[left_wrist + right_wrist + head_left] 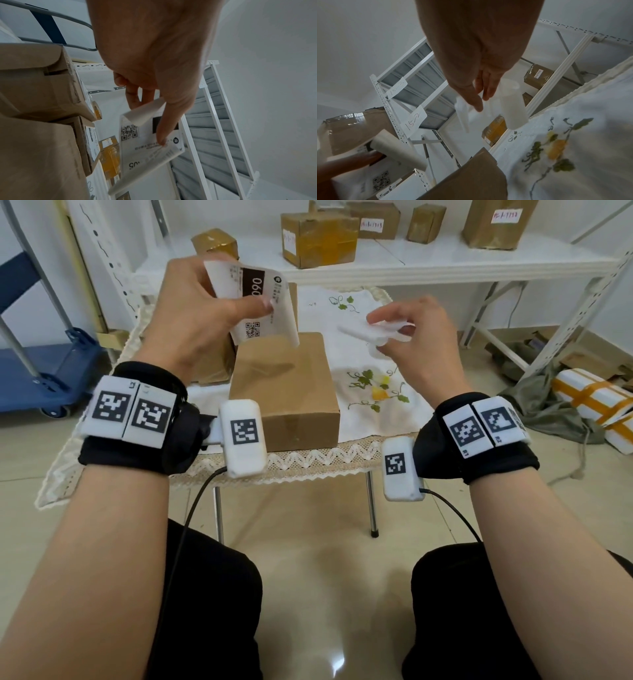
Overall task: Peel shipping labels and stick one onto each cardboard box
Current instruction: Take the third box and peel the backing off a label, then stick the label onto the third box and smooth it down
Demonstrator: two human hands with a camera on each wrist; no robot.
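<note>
head view: pinching shipping label [255,302] in left hand [191,313], crumpled backing [376,332] in right hand [416,344]; flattening curl before pressing onto cardboard box [284,392].

Small parcel storeroom or packing room: white slotted-steel rack [394,265] holding taped boxes [317,237] with handwritten tags, bay numbers [415,119] on uprights, blue platform trolley [37,378], tiled floor [325,525], cloth-covered worktop [370,364]
</note>
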